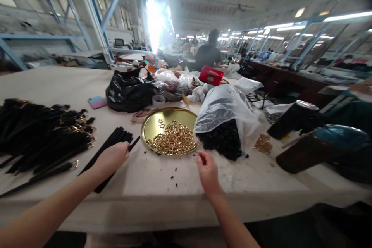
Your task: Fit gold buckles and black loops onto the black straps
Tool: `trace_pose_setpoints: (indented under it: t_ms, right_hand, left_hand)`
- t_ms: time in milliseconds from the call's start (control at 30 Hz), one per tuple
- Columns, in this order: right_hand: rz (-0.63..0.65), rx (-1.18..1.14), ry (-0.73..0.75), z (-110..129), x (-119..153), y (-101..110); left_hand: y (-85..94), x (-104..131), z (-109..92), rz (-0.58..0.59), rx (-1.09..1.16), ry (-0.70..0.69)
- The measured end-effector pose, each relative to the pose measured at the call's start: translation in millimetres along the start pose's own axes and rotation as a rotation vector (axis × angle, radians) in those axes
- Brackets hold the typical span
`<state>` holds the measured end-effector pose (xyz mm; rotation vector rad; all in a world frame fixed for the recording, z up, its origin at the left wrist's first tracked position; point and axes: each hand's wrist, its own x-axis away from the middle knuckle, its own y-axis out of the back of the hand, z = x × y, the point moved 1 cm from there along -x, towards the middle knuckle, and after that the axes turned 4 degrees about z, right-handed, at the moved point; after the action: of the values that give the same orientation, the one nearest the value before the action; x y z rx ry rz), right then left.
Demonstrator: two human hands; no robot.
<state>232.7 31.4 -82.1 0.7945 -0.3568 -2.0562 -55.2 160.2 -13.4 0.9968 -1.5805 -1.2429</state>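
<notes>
My left hand (pixel 114 158) is closed on a thin black strap (pixel 134 143), whose end sticks out past the fingers toward the tray. Under that hand lies a stack of similar black straps (pixel 112 139). My right hand (pixel 208 172) has its fingers pinched together just off the tray's front right edge; what they hold, if anything, is too small to make out. Between the hands stands a round gold tray (pixel 151 122) with a heap of small gold metal buckles (pixel 174 139). Right of it, a white plastic bag (pixel 219 104) spills small black pieces (pixel 222 141).
A large pile of black straps with gold fittings (pixel 52 135) covers the table's left. A phone (pixel 98 102), a black plastic bag (pixel 129 91) and a red packet (pixel 211 75) lie farther back. Dark bottles (pixel 292 120) and gold bits (pixel 263 144) are at right. A person (pixel 207 54) is beyond.
</notes>
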Motion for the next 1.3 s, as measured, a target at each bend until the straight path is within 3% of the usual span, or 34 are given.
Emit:
trace_pose_setpoints:
  t_ms: [67, 133, 200, 333, 533, 700, 800, 867, 933, 1000, 1133, 1300]
  right_hand:
    - [-0.031, 0.088, -0.009, -18, -16, 20]
    - [-0.027, 0.188, -0.005, -32, -33, 34]
    - [0.024, 0.289, 0.013, -41, -48, 40]
    - [0.177, 0.461, 0.058, -43, -63, 34]
    - [0.271, 0.63, 0.072, -46, -61, 33]
    - [0.283, 0.7, 0.08, -45, -61, 39]
    - [0.208, 0.549, 0.03, -30, -44, 39]
    - [0.213, 0.26, -0.15, -15, -25, 34]
    - [0.356, -0.093, -0.413, 3, -3, 23]
    - [0.421, -0.315, -0.579, 22, 13, 11]
    - [0.334, -0.51, -0.654, 47, 24, -6]
    - [0.385, -0.619, -0.664, 59, 27, -7]
  left_hand:
    - [5.1, 16, -15, 0.119, 0.326, -0.032]
    - [5.7, 35, -39, 0.369, 0.845, -0.005]
    - [2.8, 53, -67, 0.528, 1.177, 0.027]
    - [-10.8, 74, -108, 0.714, 1.54, 0.12]
    - [-25.0, 79, -114, 0.869, 1.73, 0.233]
    - [-30.0, 74, -107, 0.888, 1.769, 0.264]
    - [-35.3, 68, -103, 0.895, 1.774, 0.26]
    - [-38.9, 65, -101, 0.894, 1.753, 0.236]
    - [-41.7, 63, -100, 0.893, 1.726, 0.222]
    - [-42.9, 61, -100, 0.863, 1.71, 0.205]
    - [-39.8, 61, -100, 0.716, 1.509, -0.003]
    - [-32.7, 67, -99, 0.349, 0.907, -0.181]
